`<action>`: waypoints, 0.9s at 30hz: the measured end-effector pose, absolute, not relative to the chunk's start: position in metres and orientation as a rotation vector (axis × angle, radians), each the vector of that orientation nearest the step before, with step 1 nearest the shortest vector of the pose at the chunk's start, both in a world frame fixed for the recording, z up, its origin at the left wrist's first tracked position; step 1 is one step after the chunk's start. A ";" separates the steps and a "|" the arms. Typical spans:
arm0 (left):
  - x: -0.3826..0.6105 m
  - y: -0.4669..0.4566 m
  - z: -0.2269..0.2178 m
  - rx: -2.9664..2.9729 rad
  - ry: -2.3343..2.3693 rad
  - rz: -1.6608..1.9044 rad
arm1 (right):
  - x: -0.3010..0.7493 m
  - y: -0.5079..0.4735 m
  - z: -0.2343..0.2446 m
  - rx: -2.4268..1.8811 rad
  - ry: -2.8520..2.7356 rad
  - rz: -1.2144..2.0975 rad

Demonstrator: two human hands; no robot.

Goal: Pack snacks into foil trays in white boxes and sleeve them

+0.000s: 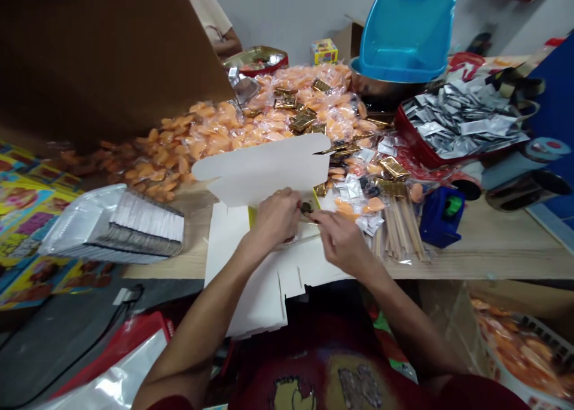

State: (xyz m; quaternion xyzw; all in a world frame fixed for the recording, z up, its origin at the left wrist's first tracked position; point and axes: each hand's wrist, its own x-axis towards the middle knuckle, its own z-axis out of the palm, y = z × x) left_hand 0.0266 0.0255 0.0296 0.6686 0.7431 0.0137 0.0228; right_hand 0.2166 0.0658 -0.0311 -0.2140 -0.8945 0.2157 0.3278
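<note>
An open white cardboard box (269, 171) lies on a pale wooden table (506, 251), directly in front of a seated or standing person, its lid raised on the far side. Both bare hands work over the box. The left hand (278, 214) is laid across its middle, fingers bent down; whether they grip anything cannot be told. The right hand (343, 238) comes in over the box's right edge, thumb and finger drawn close together beside a small dark item (306, 207); whether they pinch it is too blurred to tell. That item is inside the box's opening, between the two hands.

Left of the box is a nested stack of clear plastic trays (121, 228). Beyond the box spreads a heap of orange pieces (210, 129), many in clear wrap, with gold packets (304, 121) on top. Right of the box are thin wooden sticks (401, 228), then a blue tape dispenser (442, 219). Farther right and beyond the box, silver sachets (470, 114) fill a red container (408, 136).
</note>
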 end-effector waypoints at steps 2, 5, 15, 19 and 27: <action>0.022 0.016 0.050 2.019 2.397 0.078 | 0.204 0.061 -0.043 -0.535 -2.507 0.526; 0.014 0.007 0.071 1.950 2.479 0.015 | 0.199 0.061 -0.050 -0.524 -2.730 0.486; 0.035 0.039 0.015 2.050 2.256 -0.223 | 0.228 0.160 -0.030 -1.069 -2.431 0.456; 0.044 0.059 -0.018 2.119 2.232 -0.153 | 0.212 0.205 -0.040 -1.168 -2.493 0.403; 0.037 0.055 -0.028 2.099 2.379 0.021 | 0.191 0.244 -0.049 -1.187 -2.321 0.529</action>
